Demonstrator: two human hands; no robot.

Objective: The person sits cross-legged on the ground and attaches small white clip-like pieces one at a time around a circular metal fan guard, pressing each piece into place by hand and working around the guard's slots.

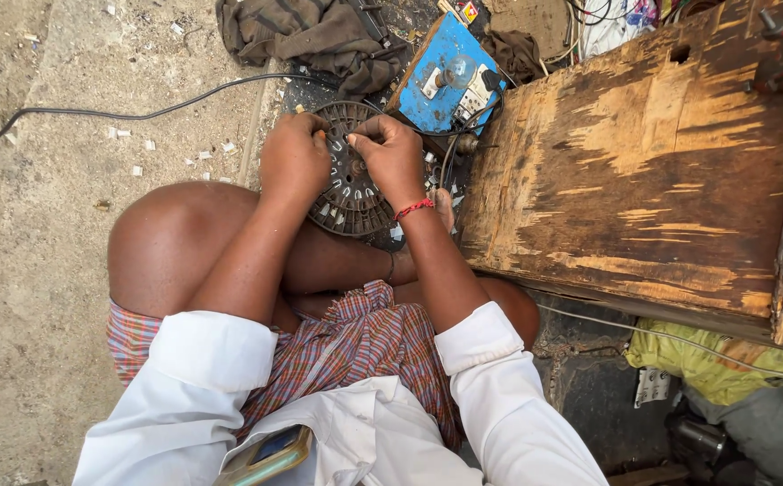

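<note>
A dark round slotted metal core (348,193), like a motor stator, rests on the ground between my knees. My left hand (294,162) is closed on its left rim. My right hand (393,155), with a red thread at the wrist, pinches something small at the core's upper middle; what it pinches is hidden by the fingers. White bits of insulation sit in several slots.
A worn wooden box (643,171) stands close on the right. A blue board with switches and a bulb (450,76) leans behind the core. A black cable (121,112) crosses the ground at left. Dark cloth (310,36) lies at the back. White scraps litter the ground.
</note>
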